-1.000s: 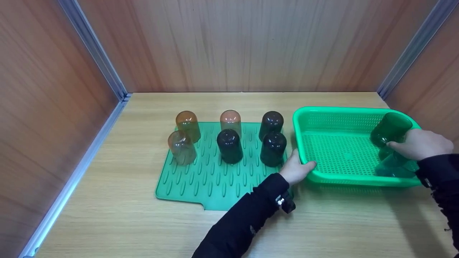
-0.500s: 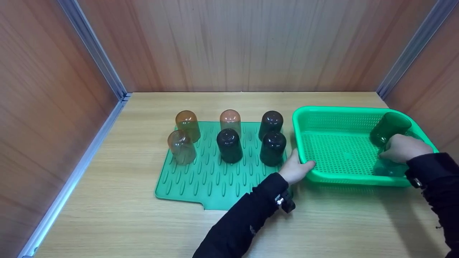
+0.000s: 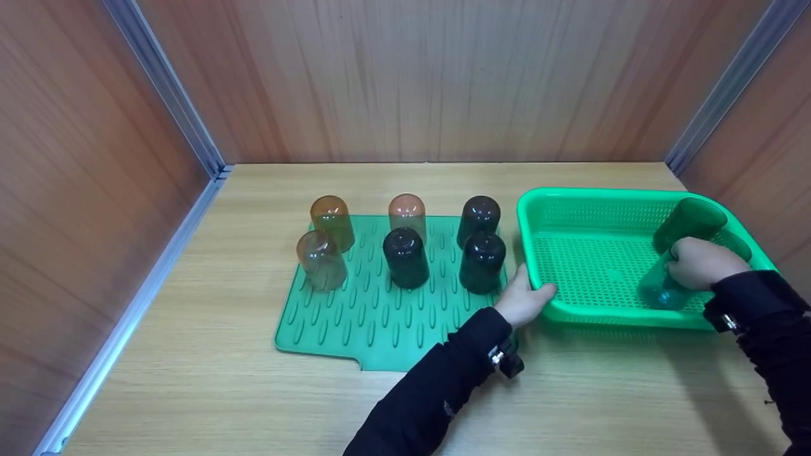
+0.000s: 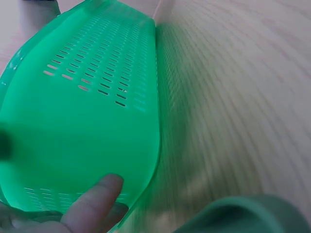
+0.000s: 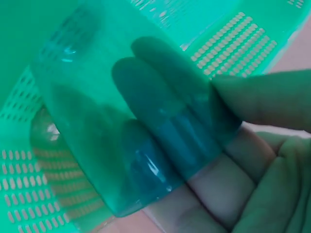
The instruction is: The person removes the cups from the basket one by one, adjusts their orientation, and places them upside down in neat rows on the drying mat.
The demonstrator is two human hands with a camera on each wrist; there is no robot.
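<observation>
My right hand [image 3: 704, 263] pinches a transparent teal cup [image 3: 662, 286] inside the green basket [image 3: 595, 318]. In the right wrist view several fingers reach into the cup [image 5: 97, 145] and the thumb presses its wall from outside. Behind it in the basket leans a darker green cup [image 3: 689, 223], and another cup [image 3: 735, 246] is partly hidden by the hand. My left hand [image 3: 523, 301] grips the basket's left front corner, thumb over the rim. The left wrist view shows its fingers [image 4: 95, 204] against the basket's outer wall.
Left of the basket lies a green ribbed mat [image 3: 355, 329]. Several cups stand upside down on it in two rows, among them an amber one [image 3: 332, 223], a pinkish one [image 3: 407, 214] and a dark one [image 3: 405, 258]. Wood-grain panels [image 3: 431, 82] enclose the table.
My right hand has moved left and slightly lower within the basket, and the teal cup has shifted left with it. The left hand keeps its hold on the basket.
</observation>
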